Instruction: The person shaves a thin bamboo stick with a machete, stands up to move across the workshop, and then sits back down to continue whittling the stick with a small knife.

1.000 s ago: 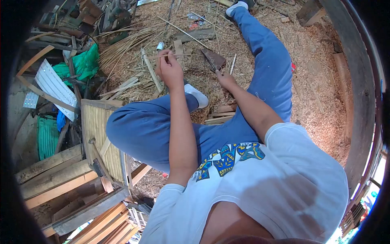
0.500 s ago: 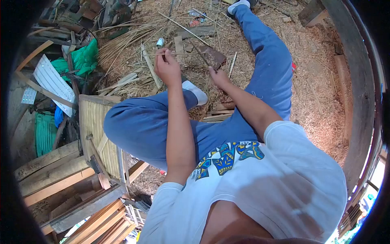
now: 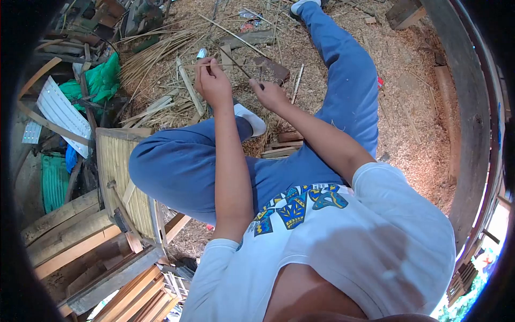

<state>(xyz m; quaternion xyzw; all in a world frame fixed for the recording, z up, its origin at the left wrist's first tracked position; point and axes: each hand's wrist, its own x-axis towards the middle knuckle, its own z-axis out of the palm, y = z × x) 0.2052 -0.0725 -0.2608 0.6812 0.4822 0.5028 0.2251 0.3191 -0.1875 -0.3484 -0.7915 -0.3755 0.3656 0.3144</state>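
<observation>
My left hand (image 3: 213, 83) is closed, fingers pinching a thin pale bamboo strip (image 3: 241, 65) that sticks out to the right. My right hand (image 3: 268, 96) wraps the handle of a knife (image 3: 235, 61) with a long, narrow, dark blade. The blade slants up and to the left and crosses the strip just right of my left fingers. Both hands are raised between my legs, over a floor of shavings and a flat brown piece (image 3: 272, 71).
A bundle of long thin strips (image 3: 155, 56) lies at upper left, near a green tarp (image 3: 102, 78). A hammer (image 3: 122, 206) rests on a slatted wooden panel (image 3: 120, 161) beside my left knee. Wood offcuts (image 3: 190, 86) and a small can (image 3: 201, 53) are on the floor.
My right hand has moved left with the knife, bringing the blade nearer to my left hand along the strip. The whole view has shifted slightly.
</observation>
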